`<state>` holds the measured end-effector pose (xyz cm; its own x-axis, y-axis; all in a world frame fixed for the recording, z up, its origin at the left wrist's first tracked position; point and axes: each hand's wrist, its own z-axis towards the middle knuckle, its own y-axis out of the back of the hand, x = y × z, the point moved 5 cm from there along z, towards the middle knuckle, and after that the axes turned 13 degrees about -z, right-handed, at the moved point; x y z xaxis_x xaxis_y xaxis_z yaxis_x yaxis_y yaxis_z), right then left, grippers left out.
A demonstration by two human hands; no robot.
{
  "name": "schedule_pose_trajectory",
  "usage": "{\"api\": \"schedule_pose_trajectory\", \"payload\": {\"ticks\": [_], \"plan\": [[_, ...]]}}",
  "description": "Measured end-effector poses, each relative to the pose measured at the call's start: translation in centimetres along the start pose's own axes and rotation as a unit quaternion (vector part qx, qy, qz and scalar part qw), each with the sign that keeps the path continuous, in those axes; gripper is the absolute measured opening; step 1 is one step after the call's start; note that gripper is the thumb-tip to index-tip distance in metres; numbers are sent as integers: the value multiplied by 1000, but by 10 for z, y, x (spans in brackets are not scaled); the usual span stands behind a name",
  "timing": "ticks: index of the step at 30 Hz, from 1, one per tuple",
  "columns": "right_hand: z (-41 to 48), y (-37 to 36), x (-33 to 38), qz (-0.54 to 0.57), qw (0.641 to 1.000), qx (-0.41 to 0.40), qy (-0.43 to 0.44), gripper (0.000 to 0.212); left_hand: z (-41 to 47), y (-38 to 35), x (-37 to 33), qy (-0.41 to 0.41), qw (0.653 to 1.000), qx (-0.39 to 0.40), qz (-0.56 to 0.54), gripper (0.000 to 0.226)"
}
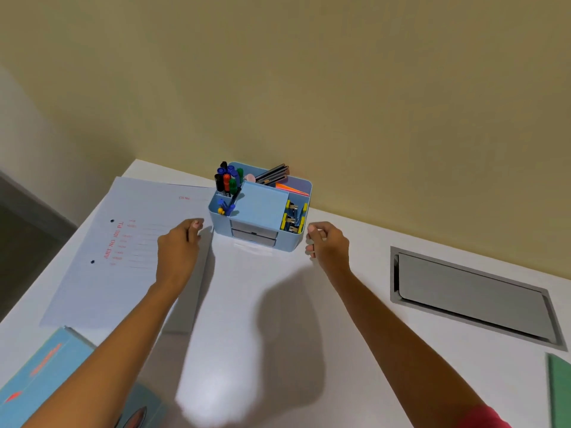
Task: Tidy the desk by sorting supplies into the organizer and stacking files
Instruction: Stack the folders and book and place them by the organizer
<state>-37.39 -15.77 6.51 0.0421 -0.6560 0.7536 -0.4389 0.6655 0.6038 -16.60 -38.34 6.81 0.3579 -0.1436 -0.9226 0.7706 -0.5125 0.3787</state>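
**Both hands flank the filled organizer, holding nothing**

The pale blue organizer point(261, 208) stands at the back of the white counter point(278, 319), close to the yellow wall point(309, 88). Its rear left compartment holds upright markers point(227, 177) with black, blue, red and green caps. Dark pencils point(273, 173) lean in the rear compartment, and orange sticky notes point(289, 188) lie just beside them. Yellow binder clips point(293, 216) fill the narrow slot down its right side, and two small grey drawers point(253, 234) sit pushed in at the front.

The left hand point(177, 242) hangs just left of the organizer, above the right edge of a lavender file point(123, 251). Its fingers are curled in, with the thumb tip against them, and nothing shows in its grasp. The right hand point(327, 242) is just right of the organizer, near the clip slot, with its fingers also curled toward the palm and nothing in them. Neither hand touches the organizer.

The lavender file lies flat at the left of the counter, red print and two punch holes showing. A blue file point(46, 375) with red markings sits at the near left corner, partly under the left forearm. A grey cable hatch point(469, 295) is set into the counter at the right, and the edge of a green folder point(560, 393) shows at the near right.
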Motion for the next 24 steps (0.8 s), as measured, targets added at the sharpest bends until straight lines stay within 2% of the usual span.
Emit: {"api": "schedule_pose_trajectory", "payload": {"ticks": [3,7,11,13,16,18,20,24], "plan": [[-39,-9,-20,33,999,-10,-20,17,-48,11,13,0,1000,-19,-8,32],[-104,-32,-36,22,1000,14,6,16,-108,23,29,40,999,-31,-9,29],[-168,-60,-47,39,996,66,36,23,-165,41,31,49,996,-65,27,28],[-194,-80,-56,11,993,103,52,16,-189,55,40,55,992,-105,34,28],[-223,-115,-59,-50,981,166,87,18,-221,80,67,69,983,-163,48,23],[-240,-138,-53,-103,965,200,132,24,-243,97,82,122,964,-213,106,19],[-256,-157,-43,-139,947,234,170,27,-265,109,94,208,934,-258,130,26],[-285,-190,-27,-157,925,288,192,28,-297,124,112,322,893,-312,45,58]]}}
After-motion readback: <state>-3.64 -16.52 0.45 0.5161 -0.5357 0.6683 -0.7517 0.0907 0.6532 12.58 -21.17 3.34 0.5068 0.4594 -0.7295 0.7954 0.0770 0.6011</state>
